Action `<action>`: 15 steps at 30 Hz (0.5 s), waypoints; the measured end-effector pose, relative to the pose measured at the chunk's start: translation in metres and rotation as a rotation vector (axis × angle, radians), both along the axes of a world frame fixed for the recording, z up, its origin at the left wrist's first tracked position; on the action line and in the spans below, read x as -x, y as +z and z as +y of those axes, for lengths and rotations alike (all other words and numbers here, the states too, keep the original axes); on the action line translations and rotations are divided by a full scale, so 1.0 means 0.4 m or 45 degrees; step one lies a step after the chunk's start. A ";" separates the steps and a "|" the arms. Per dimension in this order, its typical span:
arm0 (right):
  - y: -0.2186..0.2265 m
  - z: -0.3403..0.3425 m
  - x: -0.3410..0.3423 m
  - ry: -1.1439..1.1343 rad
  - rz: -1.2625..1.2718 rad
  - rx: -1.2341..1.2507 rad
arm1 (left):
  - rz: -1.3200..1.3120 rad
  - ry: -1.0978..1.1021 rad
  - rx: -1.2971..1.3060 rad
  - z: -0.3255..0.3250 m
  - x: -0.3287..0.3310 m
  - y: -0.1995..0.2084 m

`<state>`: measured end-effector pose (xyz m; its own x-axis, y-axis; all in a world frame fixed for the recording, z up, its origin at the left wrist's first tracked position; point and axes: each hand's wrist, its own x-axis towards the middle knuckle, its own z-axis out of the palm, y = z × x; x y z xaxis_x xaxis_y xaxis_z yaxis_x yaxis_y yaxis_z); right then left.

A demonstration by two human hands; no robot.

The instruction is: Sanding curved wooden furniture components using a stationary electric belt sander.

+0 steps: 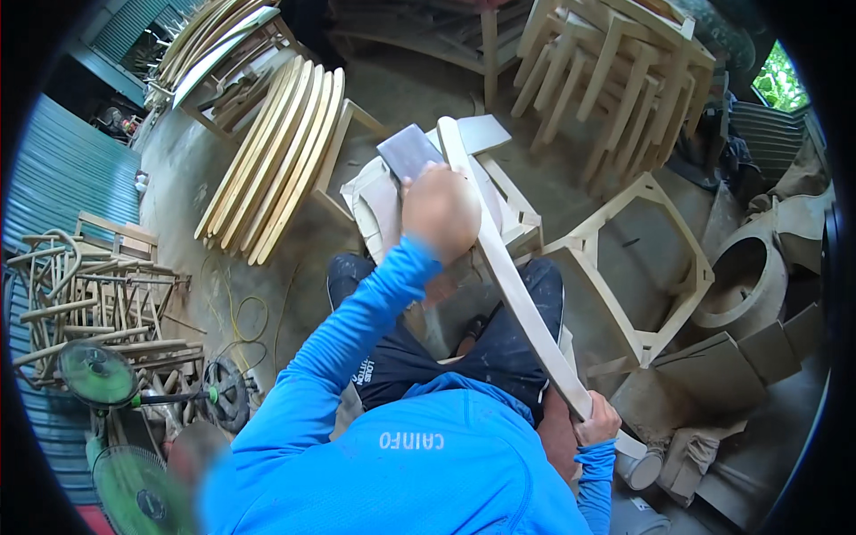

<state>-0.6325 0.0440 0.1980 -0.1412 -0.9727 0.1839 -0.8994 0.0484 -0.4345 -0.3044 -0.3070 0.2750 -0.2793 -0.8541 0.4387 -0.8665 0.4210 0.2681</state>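
A dusty concrete floor (392, 98) runs under everything in this open workshop, with corrugated metal sheeting (62, 178) along one side. A person in a blue long-sleeved top sits low, a long curved wooden slat (508, 276) slanting across the lap. The left hand (439, 209) presses a grey sanding sheet (408, 150) against the slat's upper end, fingers curled together over it. The right hand (599, 419) wraps its fingers shut around the slat's lower end. About six curved wooden pieces (276, 160) lean stacked together on the floor. Two green fans (98, 374) stand at the left, and an open square wooden frame (637, 267) lies to the right.
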 end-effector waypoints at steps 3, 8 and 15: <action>-0.033 0.021 0.030 0.023 0.092 -0.018 | -0.065 0.310 -0.096 -0.081 -0.078 -0.080; -0.012 -0.005 0.022 0.069 0.161 -0.046 | -0.054 0.496 -0.321 -0.138 -0.083 -0.143; -0.019 -0.079 -0.011 0.186 0.191 -0.124 | -0.220 0.518 -0.473 -0.221 -0.067 -0.181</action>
<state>-0.6281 0.0123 0.1905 0.0246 -0.9950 0.0967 -0.9541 -0.0523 -0.2950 -0.2776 -0.3953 0.2026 0.0631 -0.9958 0.0664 -0.9834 -0.0507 0.1742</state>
